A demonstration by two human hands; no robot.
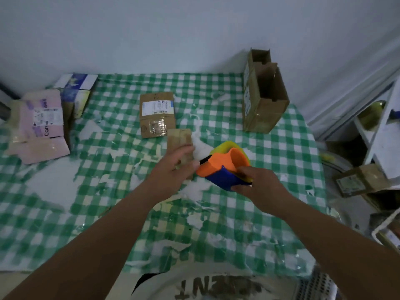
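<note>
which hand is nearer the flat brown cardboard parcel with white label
Left. The left hand is just in front of the flat brown parcel; the right hand is farther right.

Pale bare wall [173, 29] behind table [311, 148], corner at right. Table covered by worn green-and-white checked cloth [216, 224]. White shelf unit [387, 135] at right edge. Light dim, even.

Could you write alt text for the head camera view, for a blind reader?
A person's right hand grips an orange and blue tape dispenser beside a small brown box under the left hand. Other cardboard boxes sit on the green checked tablecloth.
</note>
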